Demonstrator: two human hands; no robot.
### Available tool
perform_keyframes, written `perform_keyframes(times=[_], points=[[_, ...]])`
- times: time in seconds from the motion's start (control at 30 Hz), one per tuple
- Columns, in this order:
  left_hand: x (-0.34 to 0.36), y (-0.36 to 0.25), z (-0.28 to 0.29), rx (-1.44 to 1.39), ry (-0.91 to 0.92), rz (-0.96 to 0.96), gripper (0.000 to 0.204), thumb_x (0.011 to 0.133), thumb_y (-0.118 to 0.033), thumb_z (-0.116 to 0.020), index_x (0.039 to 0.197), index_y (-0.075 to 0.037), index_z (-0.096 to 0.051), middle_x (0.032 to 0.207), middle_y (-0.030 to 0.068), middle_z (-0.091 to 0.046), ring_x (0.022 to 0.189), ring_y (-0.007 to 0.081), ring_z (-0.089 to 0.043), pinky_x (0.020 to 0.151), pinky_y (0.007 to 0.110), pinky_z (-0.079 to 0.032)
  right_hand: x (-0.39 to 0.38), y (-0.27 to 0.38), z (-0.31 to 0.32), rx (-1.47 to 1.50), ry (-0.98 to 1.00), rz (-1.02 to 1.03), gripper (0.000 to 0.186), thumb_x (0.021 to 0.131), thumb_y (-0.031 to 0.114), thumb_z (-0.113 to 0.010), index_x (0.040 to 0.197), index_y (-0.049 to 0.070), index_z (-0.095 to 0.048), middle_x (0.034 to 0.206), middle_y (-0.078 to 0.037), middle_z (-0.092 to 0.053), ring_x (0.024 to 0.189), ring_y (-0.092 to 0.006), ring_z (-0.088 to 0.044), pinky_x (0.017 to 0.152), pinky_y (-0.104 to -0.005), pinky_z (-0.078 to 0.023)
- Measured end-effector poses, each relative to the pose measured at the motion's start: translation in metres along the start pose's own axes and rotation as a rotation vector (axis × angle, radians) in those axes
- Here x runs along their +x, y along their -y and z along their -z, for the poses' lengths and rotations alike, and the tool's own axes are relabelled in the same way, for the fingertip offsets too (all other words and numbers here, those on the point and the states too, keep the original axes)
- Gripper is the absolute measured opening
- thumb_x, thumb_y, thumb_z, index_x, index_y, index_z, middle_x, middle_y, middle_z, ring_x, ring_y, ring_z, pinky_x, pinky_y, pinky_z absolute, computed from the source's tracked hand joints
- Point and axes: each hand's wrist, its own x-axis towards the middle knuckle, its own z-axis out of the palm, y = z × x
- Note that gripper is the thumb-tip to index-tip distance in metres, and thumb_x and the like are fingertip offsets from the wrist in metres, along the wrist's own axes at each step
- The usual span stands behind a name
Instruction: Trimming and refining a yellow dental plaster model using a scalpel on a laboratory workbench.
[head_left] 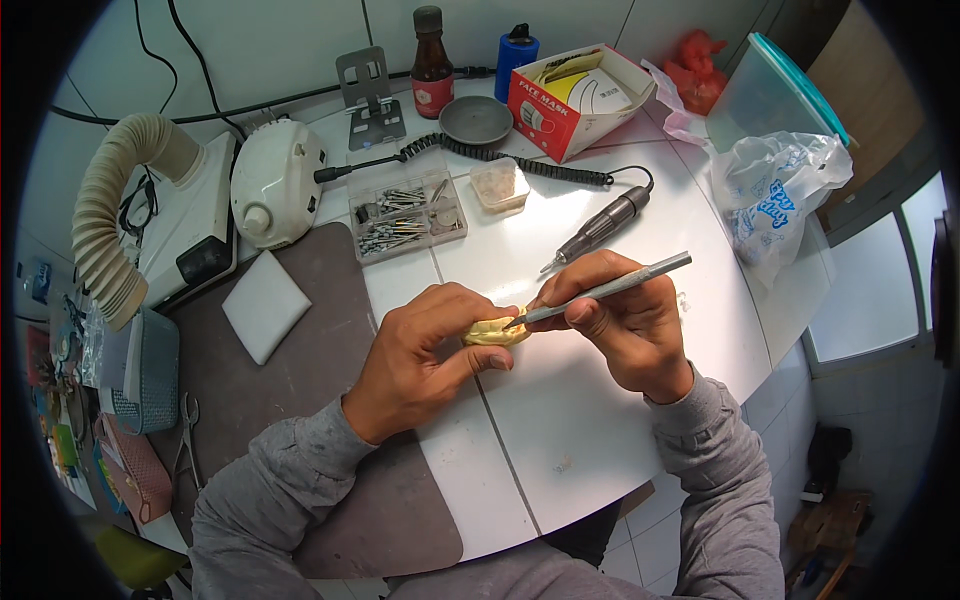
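Head view: left fingers (478, 359) grip a part-hidden yellow piece (488, 336), right fingers (595, 270) a metal tool (640, 276).

Extends the grey-sleeved left forearm (275, 480) at a rightward slant and the grey-sleeved right forearm (725, 495) more upright. Pinches with the left hand (412, 350), setting its thumb (490, 358) nearer the torso (510, 578) than its forefinger (460, 302). Curls the right hand (630, 325) into a pen-like grip with bent fingers (600, 267). Holds both hands close together.

White print (541, 95) on box (577, 128), blue lettering (773, 206) on bag (795, 165)
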Motion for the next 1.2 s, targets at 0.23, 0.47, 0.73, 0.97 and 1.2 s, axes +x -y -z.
perform_keyframes(times=[0.23,0.47,0.73,0.97,1.2], points=[[0.0003,-0.0019,0.0002,-0.002,0.005,0.013,0.036,0.094,-0.021,-0.09,0.122,-0.001,-0.08,0.111,0.0104,-0.077,0.101,0.0224,-0.072,0.092,0.035,-0.055,0.0009,-0.0001,0.0046,-0.061,0.036,0.031,0.016,0.109,0.004,-0.069,0.119,-0.008,-0.069,0.115,-0.016,-0.074,0.108,-0.0239,-0.078,0.098,-0.0361,-0.066],[-0.0007,-0.0006,0.0004,0.021,0.006,0.011,0.036,0.093,-0.021,-0.09,0.122,-0.002,-0.08,0.111,0.0101,-0.076,0.101,0.0224,-0.072,0.091,0.035,-0.056,0.0002,0.0007,0.0017,-0.011,0.003,-0.047,0.02,0.11,0.01,-0.07,0.12,-0.007,-0.07,0.113,-0.015,-0.075,0.106,-0.0236,-0.078,0.097,-0.0367,-0.066],[-0.0001,-0.0017,0.0,0.007,0.002,0.012,0.036,0.093,-0.021,-0.09,0.121,-0.001,-0.079,0.111,0.0102,-0.076,0.1,0.0221,-0.072,0.091,0.035,-0.055,-0.0001,0.0017,0.003,-0.03,0.007,-0.036,0.021,0.11,0.011,-0.07,0.12,-0.007,-0.069,0.112,-0.015,-0.075,0.107,-0.0235,-0.078,0.097,-0.0368,-0.066],[-0.0009,-0.0003,0.0003,-0.03,0.007,0.036,0.036,0.094,-0.021,-0.09,0.122,-0.001,-0.079,0.112,0.0104,-0.076,0.102,0.0211,-0.072,0.092,0.034,-0.055,0.001,-0.0012,0.0002,0.045,-0.018,0.011,0.018,0.111,0.009,-0.069,0.12,-0.006,-0.069,0.113,-0.017,-0.076,0.109,-0.0255,-0.079,0.097,-0.039,-0.069],[-0.0005,-0.0008,0.0011,-0.017,0.001,0.022,0.035,0.094,-0.019,-0.09,0.121,-0.001,-0.079,0.113,0.0103,-0.076,0.101,0.0205,-0.072,0.092,0.034,-0.056,0.0002,-0.0029,0.0022,-0.017,0.009,0.039,0.017,0.109,0.006,-0.07,0.121,-0.006,-0.07,0.114,-0.016,-0.076,0.108,-0.0231,-0.077,0.098,-0.0377,-0.066]])
